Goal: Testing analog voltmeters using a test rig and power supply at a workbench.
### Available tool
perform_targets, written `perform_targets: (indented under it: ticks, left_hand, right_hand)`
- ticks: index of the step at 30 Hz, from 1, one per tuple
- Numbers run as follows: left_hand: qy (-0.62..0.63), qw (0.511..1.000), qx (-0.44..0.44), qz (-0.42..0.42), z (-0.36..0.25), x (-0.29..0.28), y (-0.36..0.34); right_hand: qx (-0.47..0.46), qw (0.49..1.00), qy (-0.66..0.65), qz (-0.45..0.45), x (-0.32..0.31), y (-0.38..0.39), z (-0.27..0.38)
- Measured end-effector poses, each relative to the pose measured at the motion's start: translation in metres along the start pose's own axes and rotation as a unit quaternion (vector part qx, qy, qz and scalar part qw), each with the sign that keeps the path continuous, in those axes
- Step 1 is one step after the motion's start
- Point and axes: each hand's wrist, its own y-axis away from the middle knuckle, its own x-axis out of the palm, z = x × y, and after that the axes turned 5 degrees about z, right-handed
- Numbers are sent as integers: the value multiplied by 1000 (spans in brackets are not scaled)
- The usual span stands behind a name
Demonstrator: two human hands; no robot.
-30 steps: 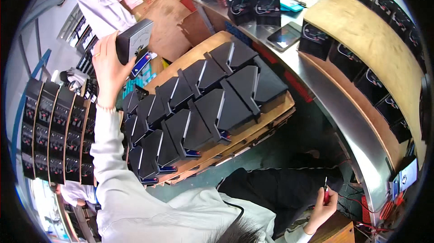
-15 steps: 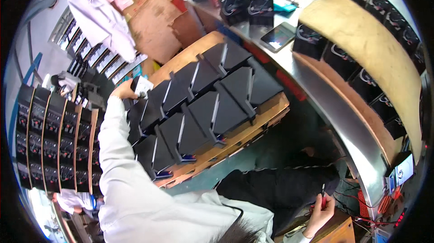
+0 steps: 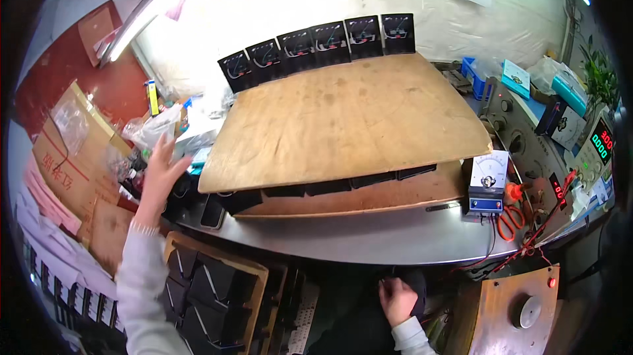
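My left hand (image 3: 161,173) is raised over the left end of the bench, open and empty, its fingers spread. It is nearest to a dark phone (image 3: 212,212) and the left corner of a large tan board (image 3: 343,114). My right hand (image 3: 398,301) is low in front of the bench, over my dark-clothed lap, with its fingers closed. The small red-handled tool seen in it a moment ago is mostly hidden by the fingers now. On the bench's right, a white-faced dial meter (image 3: 488,173) stands upright on a blue terminal base (image 3: 486,205).
Black meter cases (image 3: 330,39) line the board's far edge; more sit under it. Orange-handled scissors (image 3: 510,223), red leads and a power supply (image 3: 597,147) are at right. A wooden box with a knob (image 3: 504,315) stands lower right. Black cases (image 3: 217,289) fill a tray lower left.
The view has swung from the tray of black cases to the bench. My left hand has let go of the white-faced meter it held at the tray. My right hand stays low and closed.
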Motion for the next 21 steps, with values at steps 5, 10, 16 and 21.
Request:
perform_targets:
  ticks: [5,10,16,21]
  left_hand:
    - [116,993,-10,11,-4,114,-186]
    - [-126,955,-171,-207,-15,208,-282]
    - [-152,933,-189,-265,0,223,-322]
    - [-193,929,-175,-263,-1,224,-319]
  right_hand:
    - [-64,994,66,-53,19,6,-4]
    - [-24,993,65,-94,29,2,-17]
    - [-31,994,77,-75,26,1,-21]
    - [-37,996,55,-57,36,4,-35]
